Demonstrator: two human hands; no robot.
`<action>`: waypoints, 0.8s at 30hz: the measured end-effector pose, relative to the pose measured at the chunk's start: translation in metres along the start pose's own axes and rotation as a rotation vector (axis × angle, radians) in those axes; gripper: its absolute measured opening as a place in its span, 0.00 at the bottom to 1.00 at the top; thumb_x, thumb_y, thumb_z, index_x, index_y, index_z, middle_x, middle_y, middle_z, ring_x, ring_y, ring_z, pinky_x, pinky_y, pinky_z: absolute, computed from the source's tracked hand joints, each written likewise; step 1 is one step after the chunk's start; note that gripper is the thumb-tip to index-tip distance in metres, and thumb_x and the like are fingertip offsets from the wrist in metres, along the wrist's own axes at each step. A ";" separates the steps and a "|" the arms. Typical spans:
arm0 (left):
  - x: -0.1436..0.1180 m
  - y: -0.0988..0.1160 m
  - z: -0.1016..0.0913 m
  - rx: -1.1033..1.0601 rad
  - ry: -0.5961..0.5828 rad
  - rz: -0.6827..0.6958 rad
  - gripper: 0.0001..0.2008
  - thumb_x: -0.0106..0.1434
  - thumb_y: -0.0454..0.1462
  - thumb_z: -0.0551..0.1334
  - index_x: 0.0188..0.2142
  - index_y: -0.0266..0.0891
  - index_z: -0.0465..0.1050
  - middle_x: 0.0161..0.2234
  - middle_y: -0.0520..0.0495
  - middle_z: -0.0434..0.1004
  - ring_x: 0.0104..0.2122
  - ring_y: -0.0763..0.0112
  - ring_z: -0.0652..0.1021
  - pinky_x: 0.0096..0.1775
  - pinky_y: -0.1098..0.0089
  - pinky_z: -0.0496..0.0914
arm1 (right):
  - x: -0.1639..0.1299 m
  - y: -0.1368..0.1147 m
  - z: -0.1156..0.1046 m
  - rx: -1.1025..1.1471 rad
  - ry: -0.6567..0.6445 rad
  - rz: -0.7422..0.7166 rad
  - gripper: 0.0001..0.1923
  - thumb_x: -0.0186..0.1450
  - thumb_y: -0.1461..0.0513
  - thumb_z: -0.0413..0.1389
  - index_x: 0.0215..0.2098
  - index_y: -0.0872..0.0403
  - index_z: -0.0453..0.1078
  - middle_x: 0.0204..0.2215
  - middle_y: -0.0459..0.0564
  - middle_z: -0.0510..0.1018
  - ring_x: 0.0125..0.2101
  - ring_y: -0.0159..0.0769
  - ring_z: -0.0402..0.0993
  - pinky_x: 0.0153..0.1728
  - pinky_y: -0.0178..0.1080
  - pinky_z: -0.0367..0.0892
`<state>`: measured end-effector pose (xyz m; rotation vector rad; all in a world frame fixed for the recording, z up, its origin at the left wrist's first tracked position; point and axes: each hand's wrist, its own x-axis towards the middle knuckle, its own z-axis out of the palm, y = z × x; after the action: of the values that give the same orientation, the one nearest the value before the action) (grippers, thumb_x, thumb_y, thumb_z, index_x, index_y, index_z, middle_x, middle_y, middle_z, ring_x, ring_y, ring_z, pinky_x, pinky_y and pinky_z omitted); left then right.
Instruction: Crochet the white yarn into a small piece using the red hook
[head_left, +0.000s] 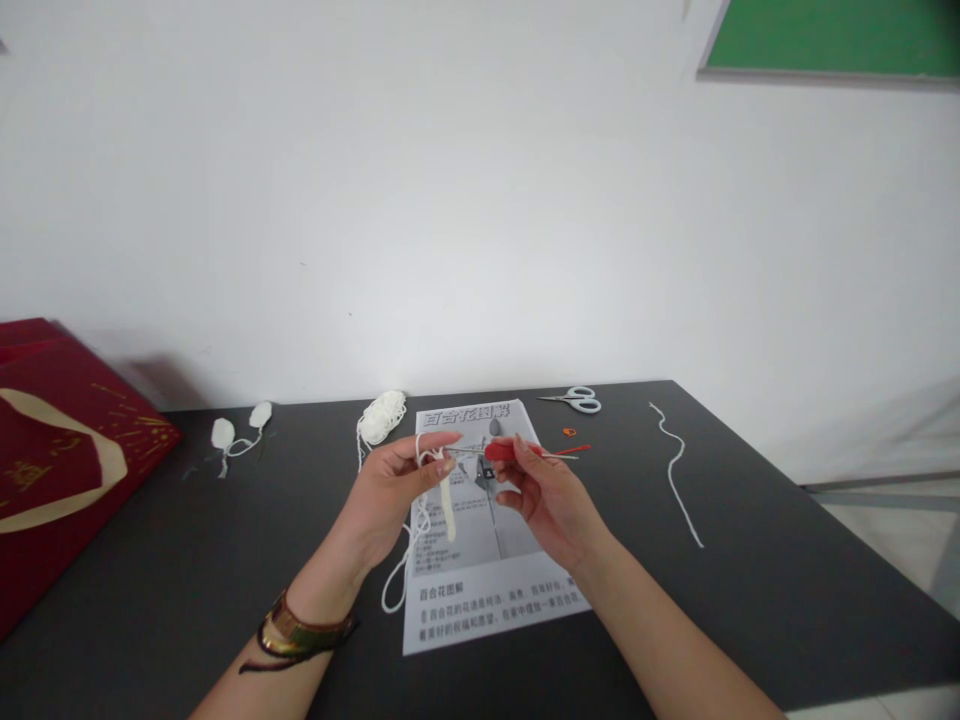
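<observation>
My left hand point(409, 470) pinches a narrow white crochet strip point(448, 505) between thumb and forefinger, with white yarn looped over the forefinger. The strip's lower end hangs down over the printed sheet point(480, 560). In my right hand point(544, 490) is a crochet hook with a red handle point(502, 452), its metal shaft pointing left to the stitches at my left fingertips. Whether the hook's tip sits inside a loop is too small to tell. Loose yarn point(394, 580) droops below my left hand in a curve.
A white yarn ball point(382, 415) lies behind my left hand. Two white crocheted pieces point(223, 433) joined by yarn are farther left, near a red gift bag point(52, 450). Scissors point(579, 400), an orange stitch marker point(569, 432) and a cut yarn length point(675, 480) lie to the right.
</observation>
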<state>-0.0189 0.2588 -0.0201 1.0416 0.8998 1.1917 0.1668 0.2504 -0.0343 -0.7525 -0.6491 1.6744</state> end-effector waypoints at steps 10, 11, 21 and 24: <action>-0.001 -0.003 0.006 -0.067 0.014 -0.006 0.21 0.51 0.33 0.70 0.47 0.41 0.76 0.27 0.51 0.78 0.31 0.72 0.75 0.37 0.71 0.68 | 0.000 0.002 0.000 0.033 0.011 0.034 0.13 0.56 0.56 0.64 0.35 0.57 0.77 0.27 0.46 0.80 0.24 0.27 0.73 0.22 0.29 0.73; -0.001 -0.003 0.005 -0.053 0.019 -0.009 0.22 0.51 0.34 0.70 0.47 0.41 0.76 0.27 0.51 0.78 0.31 0.72 0.75 0.37 0.71 0.68 | 0.000 0.002 0.000 0.035 0.012 0.033 0.13 0.56 0.56 0.64 0.35 0.57 0.77 0.27 0.46 0.80 0.24 0.27 0.73 0.22 0.29 0.73; 0.001 -0.008 0.009 0.037 0.087 -0.123 0.20 0.45 0.32 0.72 0.40 0.38 0.80 0.21 0.53 0.76 0.23 0.75 0.72 0.32 0.72 0.66 | 0.000 0.015 0.002 0.024 0.062 0.071 0.14 0.55 0.55 0.65 0.33 0.57 0.77 0.24 0.46 0.79 0.22 0.27 0.72 0.21 0.28 0.72; 0.001 -0.012 0.012 0.023 0.089 -0.176 0.22 0.45 0.32 0.72 0.43 0.39 0.79 0.20 0.54 0.75 0.22 0.75 0.72 0.32 0.71 0.66 | 0.000 0.023 0.003 0.050 0.124 0.103 0.14 0.55 0.55 0.64 0.31 0.58 0.76 0.22 0.46 0.77 0.21 0.26 0.71 0.20 0.28 0.72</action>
<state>-0.0038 0.2575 -0.0284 0.9135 1.0554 1.0886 0.1499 0.2452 -0.0495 -0.8588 -0.4868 1.7153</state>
